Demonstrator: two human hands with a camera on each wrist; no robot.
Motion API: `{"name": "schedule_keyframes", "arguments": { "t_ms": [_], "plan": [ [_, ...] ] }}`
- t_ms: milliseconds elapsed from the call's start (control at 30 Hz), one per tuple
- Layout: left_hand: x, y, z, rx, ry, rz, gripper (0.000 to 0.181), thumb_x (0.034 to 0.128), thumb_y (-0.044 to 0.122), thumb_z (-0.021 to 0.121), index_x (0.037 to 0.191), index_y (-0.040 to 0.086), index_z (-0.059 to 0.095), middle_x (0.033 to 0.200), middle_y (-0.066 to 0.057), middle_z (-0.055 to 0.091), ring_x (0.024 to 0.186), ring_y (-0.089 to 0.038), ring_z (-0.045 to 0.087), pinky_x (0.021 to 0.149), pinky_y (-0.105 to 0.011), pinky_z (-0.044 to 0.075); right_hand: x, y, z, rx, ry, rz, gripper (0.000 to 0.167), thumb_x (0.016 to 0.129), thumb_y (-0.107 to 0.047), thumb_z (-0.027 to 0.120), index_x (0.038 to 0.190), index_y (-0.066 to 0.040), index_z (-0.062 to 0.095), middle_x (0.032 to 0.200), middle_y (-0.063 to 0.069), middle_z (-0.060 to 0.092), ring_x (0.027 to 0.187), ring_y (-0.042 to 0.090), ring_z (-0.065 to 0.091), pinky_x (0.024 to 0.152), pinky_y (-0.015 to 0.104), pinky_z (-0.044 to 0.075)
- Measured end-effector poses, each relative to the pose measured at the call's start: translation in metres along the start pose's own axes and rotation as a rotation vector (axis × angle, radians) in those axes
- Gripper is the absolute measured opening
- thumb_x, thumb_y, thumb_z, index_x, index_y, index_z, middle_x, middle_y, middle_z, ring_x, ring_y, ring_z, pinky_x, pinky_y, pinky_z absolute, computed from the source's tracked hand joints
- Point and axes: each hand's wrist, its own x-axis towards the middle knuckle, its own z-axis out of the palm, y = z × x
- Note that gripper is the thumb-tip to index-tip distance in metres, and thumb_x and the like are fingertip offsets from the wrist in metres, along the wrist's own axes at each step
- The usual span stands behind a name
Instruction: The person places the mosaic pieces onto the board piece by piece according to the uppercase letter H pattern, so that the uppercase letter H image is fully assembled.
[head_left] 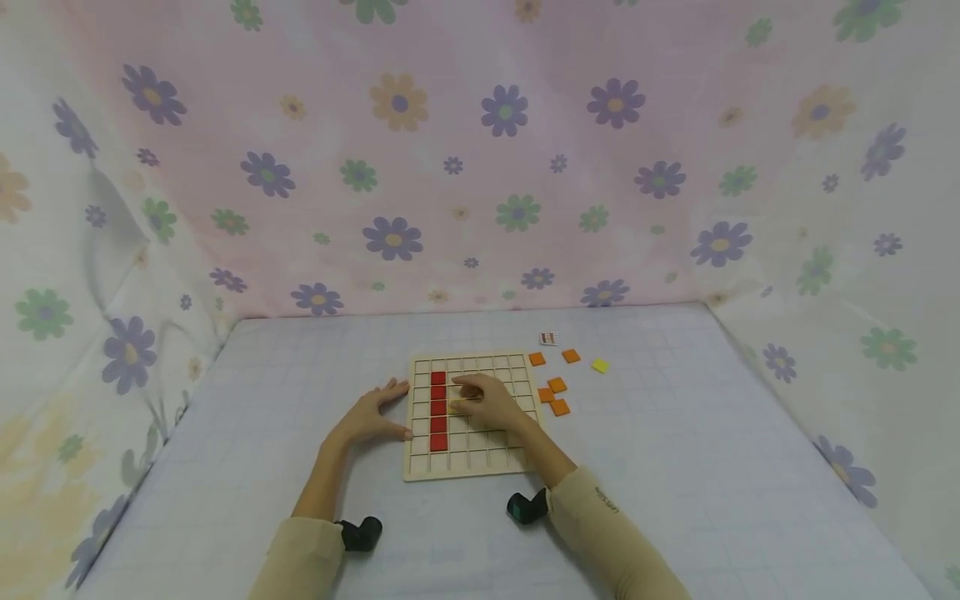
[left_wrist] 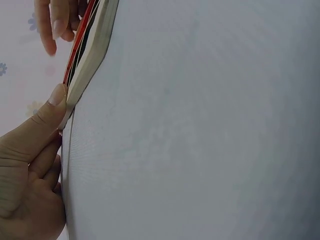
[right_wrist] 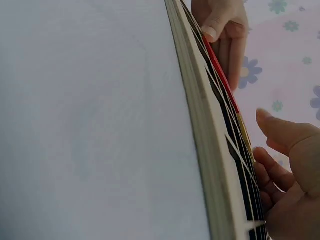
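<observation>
A pale wooden grid board lies on the table. Several red square tiles form a column near its left side. Just right of that column, a yellow tile sits on the grid, partly covered by my right hand in the head view. That hand is over the middle of the board, its thumb raised apart from the bent fingers, whose tips are low by the grid. With thumb and fingers spread, my left hand rests along the board's left edge; its thumb touches the edge in the left wrist view.
Several orange tiles are scattered right of the board, some close against its edge. Farther right lies a loose yellow tile. A small printed card is behind the board. Flowered cloth hangs behind the white-covered table.
</observation>
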Motion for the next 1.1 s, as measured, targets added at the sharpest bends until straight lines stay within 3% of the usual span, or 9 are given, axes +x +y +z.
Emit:
{"name": "schedule_keyframes", "arguments": {
  "t_ms": [67,233,400,567,767,900,1100],
  "plan": [
    [0.000,0.001,0.000,0.001,0.003,-0.006,0.095,0.0630,0.031,0.086,0.143,0.010,0.040,0.152,-0.019,0.024,0.138,-0.050,0.012,0.108,-0.066,0.013,-0.004,0.001,-0.004,0.028,0.026,-0.021,0.036,0.084,-0.012,0.071,0.116,0.002,0.064,0.099,0.012,0.066,0.092,0.025,0.061,0.082,0.034,0.052],
    [0.000,0.002,0.000,0.007,0.014,-0.007,0.095,0.0623,0.030,0.086,0.143,0.009,0.041,0.152,-0.019,0.024,0.138,-0.050,0.013,0.108,-0.066,0.013,-0.013,0.000,-0.005,-0.076,0.109,-0.128,0.030,0.081,-0.012,0.072,0.107,0.003,0.068,0.098,0.013,0.069,0.090,0.025,0.060,0.079,0.034,0.050],
    [0.000,0.001,0.000,-0.006,0.003,-0.012,0.095,0.0627,0.030,0.086,0.143,0.009,0.040,0.152,-0.019,0.023,0.138,-0.049,0.012,0.108,-0.065,0.012,-0.025,-0.007,0.002,-0.005,0.175,-0.154,0.023,0.079,-0.006,0.073,0.099,0.005,0.070,0.092,0.012,0.069,0.083,0.024,0.061,0.078,0.037,0.052],
    [0.000,-0.001,0.000,0.012,0.010,0.018,0.094,0.0634,0.031,0.085,0.142,0.008,0.041,0.151,-0.021,0.024,0.137,-0.052,0.014,0.107,-0.066,0.014,-0.035,-0.024,0.017,-0.032,0.110,-0.180,0.021,0.082,-0.012,0.072,0.099,0.000,0.072,0.094,0.008,0.067,0.088,0.020,0.057,0.076,0.029,0.049],
    [-0.001,-0.002,-0.001,-0.005,0.004,0.019,0.093,0.0637,0.030,0.085,0.143,0.009,0.041,0.152,-0.020,0.023,0.137,-0.051,0.013,0.106,-0.068,0.014,-0.041,-0.046,0.035,-0.205,0.029,-0.258,0.021,0.084,-0.019,0.070,0.101,-0.008,0.074,0.097,0.002,0.062,0.086,0.015,0.049,0.075,0.025,0.041],
    [-0.001,-0.002,0.000,-0.015,0.002,0.011,0.093,0.0635,0.029,0.085,0.143,0.010,0.041,0.152,-0.019,0.023,0.138,-0.050,0.013,0.106,-0.068,0.014,-0.043,-0.051,0.043,-0.280,0.048,-0.269,0.019,0.083,-0.020,0.071,0.098,-0.011,0.076,0.092,0.000,0.059,0.080,0.013,0.044,0.072,0.024,0.036],
    [0.000,-0.002,0.002,-0.020,0.006,0.006,0.094,0.0634,0.030,0.086,0.143,0.010,0.041,0.152,-0.019,0.023,0.138,-0.050,0.013,0.107,-0.067,0.015,-0.045,-0.048,0.047,-0.307,0.112,-0.299,0.011,0.082,-0.016,0.072,0.089,-0.011,0.078,0.088,0.000,0.060,0.078,0.014,0.046,0.071,0.025,0.037]
  ]
}}
